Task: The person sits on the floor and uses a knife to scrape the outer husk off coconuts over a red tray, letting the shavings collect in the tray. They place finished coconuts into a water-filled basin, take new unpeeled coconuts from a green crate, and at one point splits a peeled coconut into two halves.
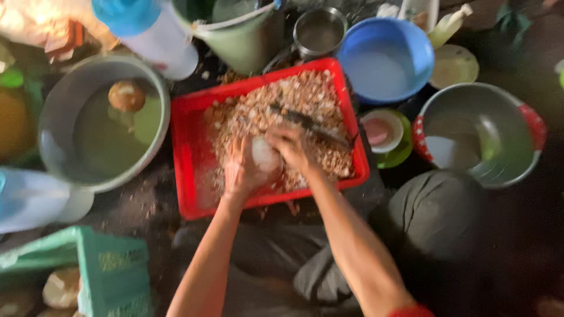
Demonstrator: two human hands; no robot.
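Observation:
My left hand [239, 167] cups a round white peeled fruit [264, 154] over a red plastic tray [191, 141] heaped with brownish peelings. My right hand [292, 148] grips the dark handle of a knife [308, 122] whose blade lies across the tray toward the right, the hand pressed against the white fruit. Both forearms reach up from the bottom of the view. The picture is blurred, so the blade's edge is hard to make out.
A large metal basin [64, 105] of murky water with a brown round fruit [126, 95] floating sits left. A blue bowl [385, 56], a metal basin with red handles [479, 132], a small pot [320, 30], a green bucket [241, 35] and a teal crate [111, 270] surround the tray.

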